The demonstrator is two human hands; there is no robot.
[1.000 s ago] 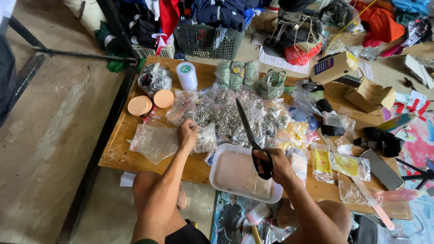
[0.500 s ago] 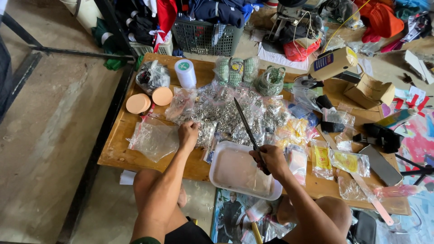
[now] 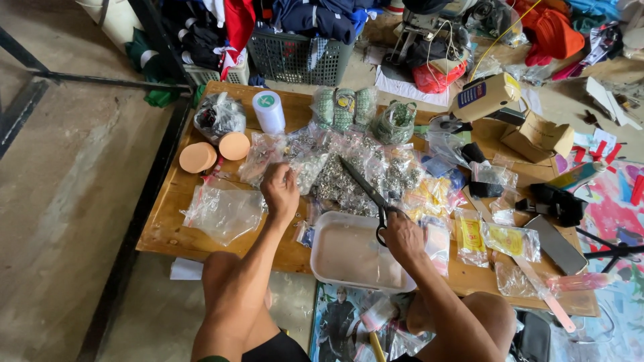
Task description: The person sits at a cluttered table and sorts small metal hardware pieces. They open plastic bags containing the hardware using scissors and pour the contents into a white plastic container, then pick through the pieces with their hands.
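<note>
My right hand (image 3: 403, 236) grips the black handles of long scissors (image 3: 364, 188), whose blades point up-left over a heap of clear plastic bags of small metal parts (image 3: 349, 175). My left hand (image 3: 280, 188) is closed on the edge of one such bag at the heap's left side. A white rectangular plastic tray (image 3: 349, 258) lies just below the scissors, at the near edge of the low wooden table (image 3: 168, 221). An empty-looking clear bag (image 3: 225, 211) lies left of my left hand.
Two round orange lids (image 3: 215, 151), a white tape roll (image 3: 268, 110) and a dark bagged bundle (image 3: 219, 115) stand at the back left. Yellow packets (image 3: 493, 238), a black tool (image 3: 557, 203) and cardboard boxes (image 3: 537, 137) lie right. A grey basket (image 3: 295, 60) of clothes stands behind.
My right hand with the scissors has shifted slightly up and left over the tray. My left hand has lifted a little on the bag heap.
</note>
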